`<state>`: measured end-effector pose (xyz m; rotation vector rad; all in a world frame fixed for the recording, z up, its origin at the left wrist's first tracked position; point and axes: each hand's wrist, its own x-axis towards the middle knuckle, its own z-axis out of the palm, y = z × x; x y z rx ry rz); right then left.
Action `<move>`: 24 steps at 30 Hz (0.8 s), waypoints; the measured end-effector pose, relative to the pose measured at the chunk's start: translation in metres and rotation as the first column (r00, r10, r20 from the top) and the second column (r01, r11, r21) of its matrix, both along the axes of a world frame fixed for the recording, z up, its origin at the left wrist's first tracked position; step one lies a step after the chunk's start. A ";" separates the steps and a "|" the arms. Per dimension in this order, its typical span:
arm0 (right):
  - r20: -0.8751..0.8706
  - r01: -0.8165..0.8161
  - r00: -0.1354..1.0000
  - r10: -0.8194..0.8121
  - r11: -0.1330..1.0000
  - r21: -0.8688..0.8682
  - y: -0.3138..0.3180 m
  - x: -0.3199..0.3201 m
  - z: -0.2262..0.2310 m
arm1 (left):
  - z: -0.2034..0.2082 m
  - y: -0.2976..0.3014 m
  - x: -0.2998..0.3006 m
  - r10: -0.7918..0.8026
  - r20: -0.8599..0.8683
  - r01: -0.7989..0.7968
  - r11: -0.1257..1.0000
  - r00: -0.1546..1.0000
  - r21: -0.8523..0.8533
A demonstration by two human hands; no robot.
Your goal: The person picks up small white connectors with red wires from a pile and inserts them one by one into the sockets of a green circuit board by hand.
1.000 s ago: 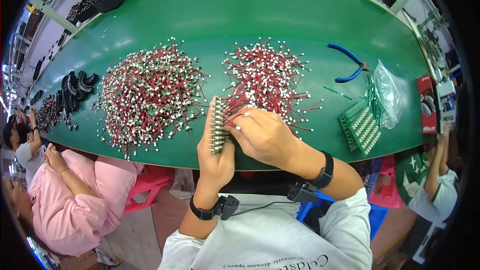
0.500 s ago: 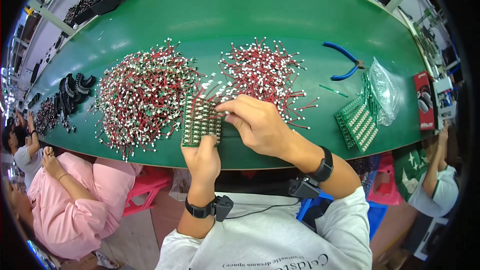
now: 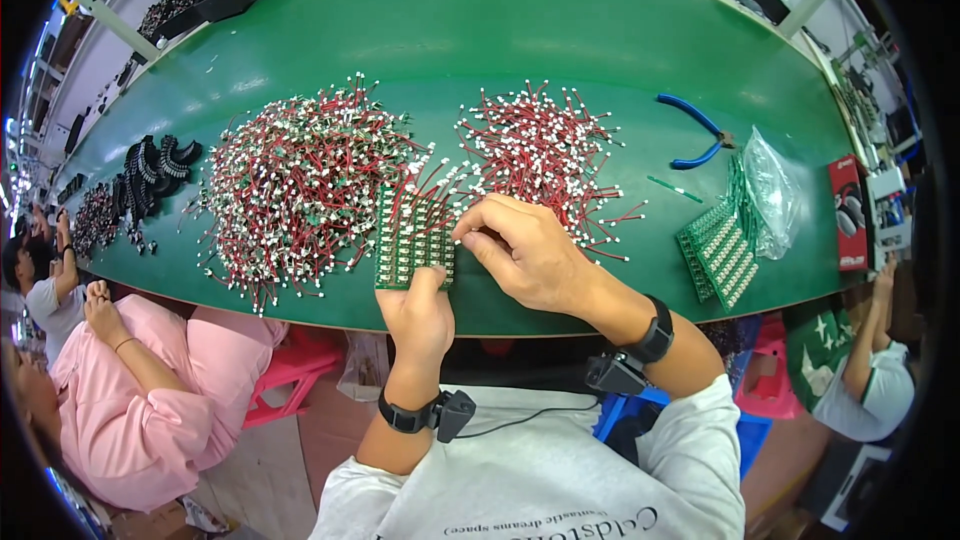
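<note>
My left hand (image 3: 418,318) grips the near edge of a green circuit board panel (image 3: 402,255), its thumb lying on top. Rows of small pale connectors cover the panel, and red wires with white plugs stick out from its far part. At the panel's right edge is my right hand (image 3: 528,252), thumb and forefinger pinched together; whatever is between the fingertips is too small to make out. A large heap of red wires with white plugs and green bits (image 3: 300,180) lies to the left of the panel. Beyond my right hand spreads a smaller pile of red wires (image 3: 540,140).
Blue-handled pliers (image 3: 700,130), a thin green strip (image 3: 675,188), stacked board panels (image 3: 722,255) and a clear plastic bag (image 3: 772,195) lie on the right of the green table (image 3: 480,30). Black parts (image 3: 145,175) lie far left. A person in pink (image 3: 140,370) sits at my left.
My right hand's fingertips have shifted slightly from over the panel's wires to its right edge. The whole view has moved a little; my left hand still grips the panel.
</note>
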<state>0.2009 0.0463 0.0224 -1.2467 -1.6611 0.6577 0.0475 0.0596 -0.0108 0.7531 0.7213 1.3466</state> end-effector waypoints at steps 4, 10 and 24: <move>0.001 -0.016 1.000 0.016 0.999 0.032 -0.002 -0.003 -0.004 | 0.003 -0.001 0.005 -0.029 -0.068 0.029 1.000 0.997 -0.007; 0.065 -0.009 0.998 0.006 0.999 0.047 -0.002 -0.004 -0.002 | 0.000 -0.001 0.002 -0.043 -0.130 0.046 0.999 0.991 0.016; -0.143 -0.062 0.989 0.039 0.985 -0.161 -0.003 0.000 0.002 | -0.005 -0.001 0.001 -0.075 -0.115 0.079 0.996 0.991 0.034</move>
